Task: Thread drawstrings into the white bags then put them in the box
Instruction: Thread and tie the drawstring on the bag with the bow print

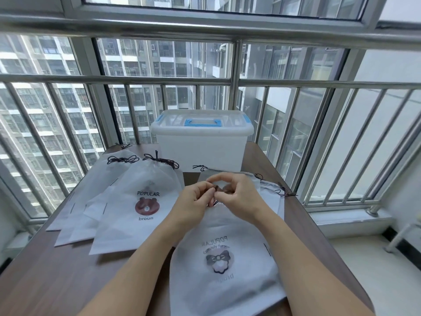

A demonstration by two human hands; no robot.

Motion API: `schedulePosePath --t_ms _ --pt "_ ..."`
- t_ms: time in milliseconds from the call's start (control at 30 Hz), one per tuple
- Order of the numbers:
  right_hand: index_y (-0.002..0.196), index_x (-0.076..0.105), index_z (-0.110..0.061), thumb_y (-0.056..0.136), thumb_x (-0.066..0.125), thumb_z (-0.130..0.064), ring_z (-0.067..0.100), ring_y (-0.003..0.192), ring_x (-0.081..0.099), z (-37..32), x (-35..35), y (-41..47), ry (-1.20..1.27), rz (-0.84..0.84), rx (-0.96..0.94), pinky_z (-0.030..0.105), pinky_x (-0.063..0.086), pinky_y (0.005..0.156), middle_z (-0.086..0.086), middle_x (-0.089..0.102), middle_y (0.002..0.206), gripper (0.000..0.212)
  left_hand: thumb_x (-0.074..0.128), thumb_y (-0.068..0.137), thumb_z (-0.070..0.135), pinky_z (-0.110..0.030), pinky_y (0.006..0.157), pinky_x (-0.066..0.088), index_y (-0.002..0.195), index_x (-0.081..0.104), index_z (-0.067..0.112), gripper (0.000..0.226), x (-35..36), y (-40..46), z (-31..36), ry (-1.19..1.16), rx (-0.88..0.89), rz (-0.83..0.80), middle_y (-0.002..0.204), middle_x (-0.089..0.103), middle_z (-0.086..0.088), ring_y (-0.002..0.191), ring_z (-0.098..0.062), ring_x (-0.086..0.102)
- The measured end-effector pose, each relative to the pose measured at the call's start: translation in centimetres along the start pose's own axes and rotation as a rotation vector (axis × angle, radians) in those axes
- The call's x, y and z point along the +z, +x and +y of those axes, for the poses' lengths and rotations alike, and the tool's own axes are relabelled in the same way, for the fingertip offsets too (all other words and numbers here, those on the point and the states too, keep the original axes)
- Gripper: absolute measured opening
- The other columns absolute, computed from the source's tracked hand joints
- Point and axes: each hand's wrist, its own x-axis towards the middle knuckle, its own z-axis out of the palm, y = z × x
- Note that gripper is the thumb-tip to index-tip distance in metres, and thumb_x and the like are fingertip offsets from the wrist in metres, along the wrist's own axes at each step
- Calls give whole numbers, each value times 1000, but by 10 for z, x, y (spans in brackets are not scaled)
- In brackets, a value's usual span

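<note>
A white bag [224,258] with a bow print lies in front of me on the brown table [57,277], its mouth pointing away from me. My left hand [197,198] and my right hand [237,195] meet above the bag's gathered mouth, and both pinch a dark drawstring [218,189] between thumb and fingers. The white plastic box [201,142] with a blue handle stands shut at the table's far edge, behind my hands.
Several white bags [136,208] with dark drawstrings lie fanned out on the left, the top one printed with a brown bear. More bags [271,190] lie under my right hand toward the table's right edge. A metal railing [234,83] and windows close off the far side.
</note>
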Motion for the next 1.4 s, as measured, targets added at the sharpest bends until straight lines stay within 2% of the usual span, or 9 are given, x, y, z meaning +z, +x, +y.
schedulePosePath --t_ms 267,367,467,500,567,667,800,1267,1400 --pt "85 82 -25 85 76 -16 12 48 22 11 2 5 -167 22 -114 22 23 49 -9 28 45 11 56 101 23 -30 61 30 70 67 13 34 -9 1 -6 92 1 -17 66 53 -4 63 -18 39" --pt "87 82 -23 86 78 -22 13 51 21 16 -4 7 -70 -35 -62 26 22 50 8 33 51 4 57 101 25 -29 63 30 69 68 16 35 -12 1 -2 91 -10 -50 68 56 -1 66 -18 40" --pt "90 82 -17 87 77 -22 30 51 37 16 -6 7 43 -73 2 37 33 50 29 58 63 7 57 100 31 -28 60 28 70 66 13 37 -16 1 0 79 -15 -97 68 53 2 65 -18 37" --pt "92 81 -10 88 75 -16 30 51 48 15 -5 6 126 -60 26 38 42 51 27 66 69 10 57 99 34 -30 61 28 69 65 14 37 -17 1 1 59 -11 -104 69 53 1 66 -18 37" --pt "93 75 5 91 70 -5 8 42 49 12 -5 6 297 -19 118 18 38 44 11 70 68 11 58 99 33 -31 66 32 72 70 18 33 -17 1 2 -2 -13 -101 71 57 2 70 -17 44" --pt "82 69 -3 94 63 -4 4 38 25 10 -3 8 440 6 240 15 20 37 -1 60 59 14 56 101 23 -25 73 36 79 77 24 29 -16 2 5 -80 -40 -84 70 57 3 73 -9 49" --pt "77 61 -8 102 47 -4 0 37 19 10 0 14 556 -88 325 12 17 35 -9 33 45 29 51 103 16 -22 71 35 77 71 18 33 -19 2 9 -195 -88 -126 69 56 4 67 -6 46" --pt "80 46 -15 106 36 -19 1 35 17 5 -2 11 778 -93 461 14 10 35 -10 22 47 28 48 104 17 -16 54 39 84 67 12 28 -24 0 11 -371 -218 -246 78 61 -2 57 -8 46" --pt "75 46 -18 100 46 -21 5 38 15 3 -4 8 748 -67 506 15 14 34 -8 19 51 25 49 103 16 -17 58 45 87 67 8 26 -23 -2 13 -389 -230 -265 81 63 -5 60 -9 54"
